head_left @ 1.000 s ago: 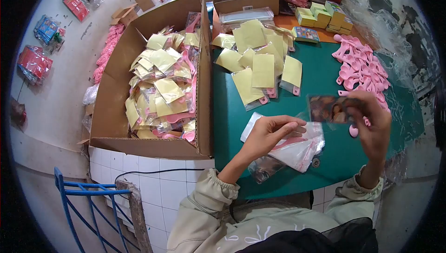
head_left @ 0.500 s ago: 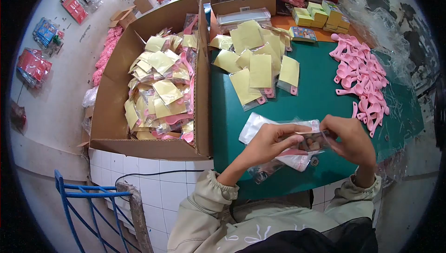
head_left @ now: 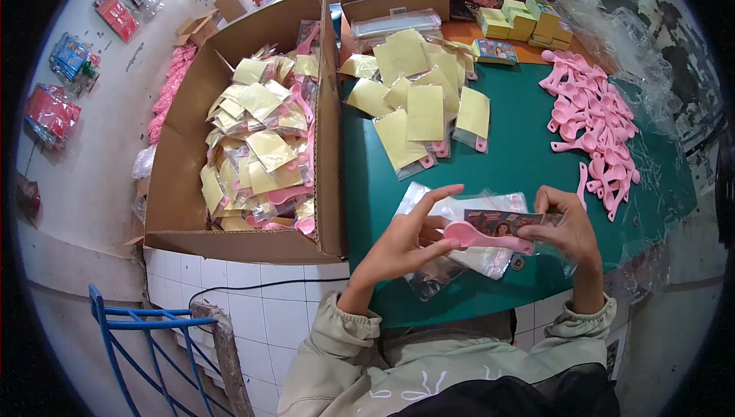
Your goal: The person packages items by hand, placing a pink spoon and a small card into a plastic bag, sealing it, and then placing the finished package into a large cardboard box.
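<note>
A pink plastic spoon (head_left: pixel 490 240) lies level in front of a dark printed card (head_left: pixel 501 222). My left hand (head_left: pixel 402 247) pinches the spoon's bowl between thumb and a curled finger, its index finger stretched out. With thumb and fingers, my right hand (head_left: pixel 568 222) grips the card's right end; a clear plastic bag (head_left: pixel 565 242) hangs about those fingers. Beneath both hands is a stack of clear plastic bags (head_left: pixel 494 262) on the green table. Another dark printed packet (head_left: pixel 435 278) sticks out below my left wrist.
A large cardboard box (head_left: pixel 329 149) at left holds many packed spoons with yellow cards. More yellow-backed packets (head_left: pixel 425 113) lie on the table (head_left: pixel 513 134). A heap of pink spoons (head_left: pixel 593 122) is at right, with small yellow card stacks (head_left: pixel 536 19) behind.
The card and a pink spoon now show plainly between my hands. My left hand has shifted left and its index finger has straightened; the view has moved slightly.
</note>
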`<state>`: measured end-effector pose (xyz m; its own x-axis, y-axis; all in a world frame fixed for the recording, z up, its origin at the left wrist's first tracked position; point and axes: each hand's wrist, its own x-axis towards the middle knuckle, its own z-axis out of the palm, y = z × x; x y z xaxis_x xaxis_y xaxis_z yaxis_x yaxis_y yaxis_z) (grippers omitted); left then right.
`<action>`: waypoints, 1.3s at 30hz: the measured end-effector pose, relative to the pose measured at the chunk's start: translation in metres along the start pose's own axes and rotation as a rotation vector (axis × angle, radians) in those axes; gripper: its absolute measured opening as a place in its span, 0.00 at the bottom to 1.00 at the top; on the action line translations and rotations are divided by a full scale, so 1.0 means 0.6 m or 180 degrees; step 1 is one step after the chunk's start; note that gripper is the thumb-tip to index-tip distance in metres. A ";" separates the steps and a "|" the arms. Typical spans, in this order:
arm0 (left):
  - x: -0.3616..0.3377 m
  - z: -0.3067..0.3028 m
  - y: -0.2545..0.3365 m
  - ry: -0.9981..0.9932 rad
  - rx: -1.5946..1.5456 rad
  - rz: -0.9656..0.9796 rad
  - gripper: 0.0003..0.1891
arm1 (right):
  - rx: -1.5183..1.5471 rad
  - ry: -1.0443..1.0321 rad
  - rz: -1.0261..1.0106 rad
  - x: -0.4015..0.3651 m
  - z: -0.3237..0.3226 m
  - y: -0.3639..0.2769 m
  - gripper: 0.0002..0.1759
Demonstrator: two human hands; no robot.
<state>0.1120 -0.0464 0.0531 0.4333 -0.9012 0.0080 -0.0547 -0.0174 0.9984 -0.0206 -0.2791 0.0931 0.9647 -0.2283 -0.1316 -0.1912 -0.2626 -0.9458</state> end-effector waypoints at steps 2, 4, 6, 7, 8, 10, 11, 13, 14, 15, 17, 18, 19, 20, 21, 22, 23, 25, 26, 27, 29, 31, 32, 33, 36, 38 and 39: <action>0.001 0.003 -0.001 0.0081 -0.0271 -0.0071 0.37 | 0.0609 -0.0141 0.0221 0.000 0.004 0.000 0.15; 0.002 0.003 0.003 0.0085 -0.0505 -0.0169 0.36 | 0.1132 -0.0299 0.0332 -0.009 0.009 0.000 0.13; 0.000 0.001 0.009 -0.0012 -0.0704 -0.0311 0.36 | 0.0787 -0.0207 0.0341 -0.015 0.006 0.005 0.10; 0.000 0.002 0.009 -0.0064 -0.0653 -0.0272 0.36 | 0.0618 -0.0154 0.0346 -0.019 0.004 0.009 0.08; 0.000 0.004 0.008 -0.0117 -0.0604 -0.0237 0.36 | 0.0563 -0.0076 0.0231 -0.021 0.004 0.015 0.08; -0.004 0.011 0.007 -0.0011 -0.0246 -0.0192 0.36 | 0.0452 0.0072 0.0011 -0.024 0.007 0.032 0.08; -0.007 0.018 0.008 0.0151 0.0066 -0.0178 0.36 | 0.0408 0.0232 -0.0135 -0.026 0.009 0.036 0.08; -0.018 0.032 0.000 0.0487 0.0432 -0.0190 0.35 | 0.0328 0.0543 -0.0424 -0.027 0.017 0.038 0.09; -0.029 0.040 -0.012 0.0656 0.0484 -0.0226 0.35 | -0.0088 0.0551 -0.0607 -0.030 0.024 0.030 0.10; -0.041 0.048 -0.021 0.0823 0.0539 -0.0266 0.34 | -0.0501 0.0554 -0.0788 -0.033 0.038 0.002 0.11; -0.067 0.066 -0.020 0.0527 -0.0268 -0.0579 0.32 | -0.1131 0.0162 -0.1139 -0.036 0.061 -0.017 0.15; -0.078 0.077 -0.023 0.0480 -0.0647 -0.0709 0.32 | -0.1348 -0.0223 -0.1313 -0.039 0.070 -0.018 0.17; -0.087 0.085 -0.026 0.0425 -0.1024 -0.0828 0.31 | -0.1567 -0.0600 -0.1490 -0.043 0.076 -0.017 0.19; -0.095 0.089 -0.030 0.0377 -0.0961 -0.0923 0.30 | -0.1537 -0.0921 -0.1313 -0.049 0.081 -0.013 0.21; -0.102 0.092 -0.036 0.0367 -0.1014 -0.0920 0.30 | -0.1674 -0.0906 -0.1296 -0.052 0.087 -0.010 0.20; -0.110 0.094 -0.044 0.0356 -0.1070 -0.0924 0.30 | -0.1807 -0.0893 -0.1274 -0.054 0.096 -0.006 0.19; -0.116 0.096 -0.048 0.0346 -0.1123 -0.0930 0.29 | -0.1937 -0.0881 -0.1254 -0.056 0.107 0.000 0.17; -0.116 0.101 -0.050 0.0457 -0.1025 -0.0809 0.30 | -0.1809 -0.0717 -0.1358 -0.054 0.129 0.017 0.14; -0.116 0.104 -0.050 0.0521 -0.0976 -0.0744 0.30 | -0.1787 -0.0692 -0.1367 -0.053 0.136 0.019 0.14; -0.115 0.106 -0.048 0.0543 -0.1024 -0.0737 0.29 | -0.1773 -0.0665 -0.1380 -0.051 0.141 0.021 0.13; -0.111 0.108 -0.043 0.0574 -0.1110 -0.0712 0.29 | -0.1754 -0.0582 -0.1361 -0.046 0.152 0.025 0.12; -0.109 0.110 -0.042 0.0620 -0.1079 -0.0667 0.28 | -0.1740 -0.0585 -0.1340 -0.042 0.153 0.026 0.11; -0.109 0.110 -0.041 0.0644 -0.1061 -0.0646 0.28 | -0.1729 -0.0637 -0.1329 -0.040 0.152 0.026 0.11; -0.108 0.110 -0.041 0.0633 -0.0955 -0.0577 0.28 | -0.1716 -0.0692 -0.1318 -0.037 0.152 0.026 0.11; -0.110 0.110 -0.039 0.0625 -0.0731 -0.0452 0.28 | -0.1584 -0.0852 -0.1273 -0.037 0.146 0.019 0.10; -0.108 0.110 -0.035 0.0644 -0.0685 -0.0455 0.28 | -0.1648 -0.0889 -0.1381 -0.039 0.144 0.022 0.10; -0.107 0.111 -0.036 0.0654 -0.0840 -0.0494 0.28 | -0.1681 -0.0906 -0.1435 -0.041 0.143 0.023 0.10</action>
<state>0.0257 -0.0171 0.0276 0.5915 -0.7903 -0.1601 0.2481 -0.0105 0.9687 -0.0313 -0.1964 0.0578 0.9660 0.2403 0.0953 0.2411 -0.7046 -0.6674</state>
